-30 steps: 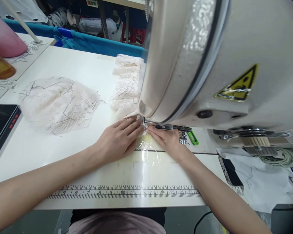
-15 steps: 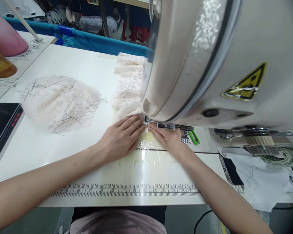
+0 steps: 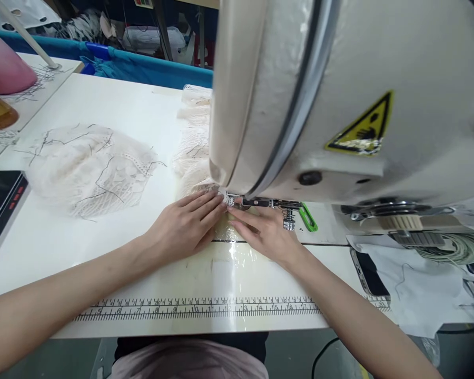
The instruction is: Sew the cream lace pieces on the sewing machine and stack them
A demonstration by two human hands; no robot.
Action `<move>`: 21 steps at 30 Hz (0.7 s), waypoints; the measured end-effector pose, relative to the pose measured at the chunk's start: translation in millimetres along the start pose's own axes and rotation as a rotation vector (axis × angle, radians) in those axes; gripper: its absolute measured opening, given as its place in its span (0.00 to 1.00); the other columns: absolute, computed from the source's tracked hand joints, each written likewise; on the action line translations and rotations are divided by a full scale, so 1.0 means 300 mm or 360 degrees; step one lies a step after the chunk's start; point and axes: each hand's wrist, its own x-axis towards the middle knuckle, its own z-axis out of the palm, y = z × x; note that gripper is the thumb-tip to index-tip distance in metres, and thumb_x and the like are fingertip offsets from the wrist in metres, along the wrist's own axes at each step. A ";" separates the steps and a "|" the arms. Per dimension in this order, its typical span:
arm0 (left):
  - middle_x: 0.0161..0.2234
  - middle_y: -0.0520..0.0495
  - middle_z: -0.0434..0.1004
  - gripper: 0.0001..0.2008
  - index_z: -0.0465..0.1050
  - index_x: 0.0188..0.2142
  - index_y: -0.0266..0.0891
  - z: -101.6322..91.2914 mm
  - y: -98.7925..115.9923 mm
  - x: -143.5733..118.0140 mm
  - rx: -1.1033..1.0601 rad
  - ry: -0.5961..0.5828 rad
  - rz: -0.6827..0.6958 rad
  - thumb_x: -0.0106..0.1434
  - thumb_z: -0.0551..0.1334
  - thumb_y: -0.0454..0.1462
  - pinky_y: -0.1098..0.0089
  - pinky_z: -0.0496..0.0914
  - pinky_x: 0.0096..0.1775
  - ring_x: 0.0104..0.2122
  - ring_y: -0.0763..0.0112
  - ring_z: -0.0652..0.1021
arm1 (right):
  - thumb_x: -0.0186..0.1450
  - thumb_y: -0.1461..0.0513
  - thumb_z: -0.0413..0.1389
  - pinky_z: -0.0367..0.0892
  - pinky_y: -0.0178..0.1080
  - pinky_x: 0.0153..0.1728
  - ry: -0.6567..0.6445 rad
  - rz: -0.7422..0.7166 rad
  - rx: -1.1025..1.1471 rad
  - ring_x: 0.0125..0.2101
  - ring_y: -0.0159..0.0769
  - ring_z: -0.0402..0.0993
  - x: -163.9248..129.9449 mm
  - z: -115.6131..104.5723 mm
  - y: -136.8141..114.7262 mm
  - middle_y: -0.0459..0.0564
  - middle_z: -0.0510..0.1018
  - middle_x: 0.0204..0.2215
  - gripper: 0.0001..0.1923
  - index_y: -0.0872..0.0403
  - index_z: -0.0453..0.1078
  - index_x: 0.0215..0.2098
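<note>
Cream lace fabric [image 3: 193, 152] lies gathered on the left of the sewing machine [image 3: 245, 105], its near end running under the presser foot [image 3: 230, 200]. My left hand [image 3: 189, 221] rests flat on that end, fingers stretched out side by side. On the other side of the foot is my right hand [image 3: 270, 231], thumb and forefinger apart and pointing at the fabric edge; some of its fingers are hidden behind the machine's metal guide [image 3: 260, 202]. Nothing shows gripped in either hand.
A second lace piece [image 3: 98, 173] with loose dark threads lies at left, near a black device [image 3: 2, 205]. A green thread snipper [image 3: 308, 217] sits right of the needle area. At right are a phone [image 3: 369, 272] and white cloth [image 3: 422, 295]. A ruler strip [image 3: 201, 309] lines the front edge.
The view has shifted, so the machine head appears further left. My right thumb and forefinger, close together at the fabric edge before, are now spread apart. My left hand still lies on the lace.
</note>
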 end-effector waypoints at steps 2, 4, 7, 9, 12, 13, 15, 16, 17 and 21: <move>0.53 0.37 0.74 0.19 0.73 0.52 0.27 -0.002 -0.001 0.000 0.0009 -0.0017 -0.0011 0.68 0.52 0.35 0.59 0.73 0.55 0.53 0.56 0.76 | 0.69 0.51 0.52 0.70 0.44 0.42 -0.0018 0.0018 -0.0013 0.42 0.39 0.77 0.000 -0.003 -0.005 0.50 0.81 0.42 0.16 0.45 0.76 0.48; 0.54 0.37 0.73 0.19 0.72 0.53 0.27 -0.001 0.000 0.000 0.0019 -0.0038 -0.0027 0.68 0.52 0.35 0.57 0.72 0.55 0.54 0.55 0.75 | 0.70 0.51 0.51 0.70 0.44 0.44 -0.0047 0.0024 -0.0029 0.42 0.40 0.76 0.003 -0.008 -0.012 0.50 0.81 0.41 0.16 0.45 0.76 0.49; 0.55 0.36 0.72 0.19 0.71 0.53 0.26 0.002 0.003 0.001 0.0030 -0.0056 -0.0064 0.68 0.52 0.35 0.56 0.71 0.56 0.55 0.53 0.74 | 0.70 0.51 0.51 0.68 0.45 0.46 -0.0074 0.0047 -0.0076 0.43 0.40 0.75 0.007 -0.015 -0.022 0.50 0.80 0.41 0.16 0.45 0.75 0.50; 0.55 0.36 0.72 0.20 0.71 0.54 0.26 0.005 0.005 0.001 0.0036 -0.0063 -0.0085 0.68 0.52 0.36 0.56 0.71 0.56 0.55 0.53 0.74 | 0.70 0.51 0.51 0.67 0.45 0.48 -0.0089 0.0075 -0.0114 0.44 0.40 0.75 0.011 -0.019 -0.027 0.50 0.80 0.41 0.16 0.43 0.74 0.51; 0.56 0.35 0.72 0.20 0.70 0.54 0.26 0.006 0.005 0.000 0.0040 -0.0070 -0.0095 0.68 0.52 0.36 0.55 0.70 0.57 0.55 0.53 0.74 | 0.69 0.51 0.52 0.67 0.45 0.48 -0.0114 0.0078 -0.0142 0.44 0.40 0.74 0.017 -0.024 -0.030 0.49 0.80 0.42 0.16 0.42 0.73 0.52; 0.56 0.35 0.72 0.20 0.70 0.54 0.26 0.005 0.005 0.000 0.0041 -0.0068 -0.0096 0.68 0.52 0.36 0.55 0.70 0.57 0.55 0.53 0.74 | 0.69 0.51 0.51 0.67 0.45 0.49 -0.0120 0.0070 -0.0144 0.44 0.40 0.74 0.019 -0.026 -0.030 0.49 0.79 0.42 0.16 0.42 0.73 0.52; 0.56 0.36 0.72 0.20 0.70 0.55 0.26 0.004 0.004 0.001 0.0046 -0.0064 -0.0090 0.68 0.52 0.36 0.55 0.69 0.57 0.55 0.53 0.74 | 0.69 0.51 0.51 0.66 0.45 0.49 -0.0126 0.0055 -0.0143 0.44 0.40 0.74 0.022 -0.028 -0.028 0.49 0.79 0.42 0.17 0.42 0.73 0.53; 0.56 0.37 0.72 0.20 0.70 0.55 0.26 0.003 0.004 0.002 0.0047 -0.0062 -0.0082 0.68 0.52 0.36 0.55 0.69 0.58 0.56 0.53 0.74 | 0.70 0.51 0.50 0.66 0.45 0.49 -0.0127 0.0048 -0.0140 0.44 0.40 0.74 0.022 -0.028 -0.027 0.49 0.79 0.42 0.17 0.42 0.73 0.53; 0.56 0.37 0.72 0.20 0.70 0.54 0.27 0.002 0.004 0.003 0.0050 -0.0062 -0.0073 0.68 0.52 0.36 0.55 0.69 0.58 0.56 0.54 0.73 | 0.70 0.51 0.50 0.66 0.45 0.50 -0.0129 0.0045 -0.0137 0.44 0.40 0.74 0.021 -0.027 -0.026 0.49 0.79 0.42 0.17 0.43 0.73 0.53; 0.55 0.38 0.73 0.19 0.70 0.54 0.27 0.000 0.005 0.006 0.0055 -0.0064 -0.0067 0.69 0.52 0.36 0.56 0.69 0.57 0.55 0.55 0.74 | 0.71 0.50 0.48 0.65 0.46 0.50 -0.0202 0.0077 -0.0111 0.38 0.38 0.74 0.007 -0.016 -0.021 0.49 0.79 0.37 0.20 0.43 0.69 0.57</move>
